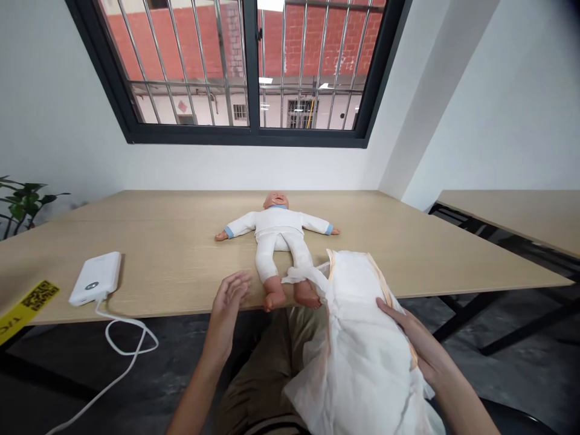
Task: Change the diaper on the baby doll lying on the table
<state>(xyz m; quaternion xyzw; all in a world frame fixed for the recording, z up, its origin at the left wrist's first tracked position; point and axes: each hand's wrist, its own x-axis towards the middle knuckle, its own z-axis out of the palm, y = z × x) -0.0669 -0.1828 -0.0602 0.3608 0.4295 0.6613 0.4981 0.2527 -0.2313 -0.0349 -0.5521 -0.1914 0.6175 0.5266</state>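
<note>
A baby doll point(279, 223) in a white outfit with blue cuffs lies on its back on the table, arms spread, bare feet at the front edge. My right hand point(414, 338) grips the right side of an opened-out white diaper point(362, 320) with orange trim, thumb on top and the other fingers hidden beneath. The diaper hangs over my lap, and one of its tabs lies across the doll's lower leg. Just left of the doll's feet, my left hand point(231, 296) is raised at the table edge with fingers extended, holding nothing.
A white power bank point(96, 278) with a white cable point(131, 356) running off the edge sits at the left of the wooden table point(172, 266). A yellow label point(27, 309) is near the left corner. A plant point(27, 205) stands far left; a second table point(516, 211) is at right.
</note>
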